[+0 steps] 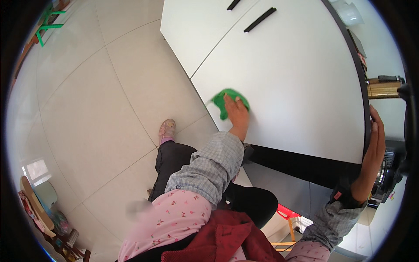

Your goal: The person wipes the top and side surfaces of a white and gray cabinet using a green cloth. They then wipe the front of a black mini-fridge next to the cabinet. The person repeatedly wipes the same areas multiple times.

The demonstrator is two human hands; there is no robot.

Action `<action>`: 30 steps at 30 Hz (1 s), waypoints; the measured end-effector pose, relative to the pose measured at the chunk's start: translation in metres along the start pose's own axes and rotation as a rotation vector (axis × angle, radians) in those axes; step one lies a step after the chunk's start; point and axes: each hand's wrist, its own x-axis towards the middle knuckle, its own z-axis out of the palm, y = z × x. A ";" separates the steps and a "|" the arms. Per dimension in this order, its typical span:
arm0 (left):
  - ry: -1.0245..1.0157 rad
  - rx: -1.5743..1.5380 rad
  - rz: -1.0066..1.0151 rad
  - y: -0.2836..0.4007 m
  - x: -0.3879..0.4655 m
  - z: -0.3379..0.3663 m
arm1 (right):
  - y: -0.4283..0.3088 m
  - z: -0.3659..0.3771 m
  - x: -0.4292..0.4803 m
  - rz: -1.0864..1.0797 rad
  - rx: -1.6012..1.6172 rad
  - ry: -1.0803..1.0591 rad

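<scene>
My left hand [238, 115] lies over a green cloth [226, 95], fingers spread on it, pressing it against the lower part of a white cabinet door [294, 78]. The cloth looks slightly blurred, and part of it is hidden by the hand. A loose corner hangs toward the door's bottom edge. On the right, my right hand [374, 140] rests along the dark edge [358, 68] of the cabinet top, holding nothing that I can see. Its fingers stretch forward, and some are partly hidden. Grey checked sleeve covers [216, 160] are on both forearms.
Black bar handles [260, 19] stick out from the doors. A gold metal vessel [383, 89] and a translucent white container [349, 13] stand on the cabinet top, with a black appliance [388, 177] beyond my right wrist. A red-seated stool [286, 211] is below. Beige tiles [81, 108] cover the floor.
</scene>
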 end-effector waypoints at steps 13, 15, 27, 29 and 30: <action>0.016 0.048 0.402 0.060 0.089 -0.010 | 0.007 -0.004 0.000 0.049 0.017 -0.052; 0.094 0.024 0.369 0.019 0.113 -0.003 | 0.004 -0.003 -0.003 0.043 0.008 -0.038; 0.218 0.164 -0.285 -0.007 0.120 -0.004 | 0.012 -0.002 -0.007 0.087 -0.007 0.010; 0.267 0.141 0.013 0.037 0.108 0.000 | 0.014 -0.002 -0.006 0.078 -0.011 0.001; 0.277 0.135 0.180 0.058 0.102 0.003 | 0.015 -0.003 -0.006 0.071 -0.020 -0.010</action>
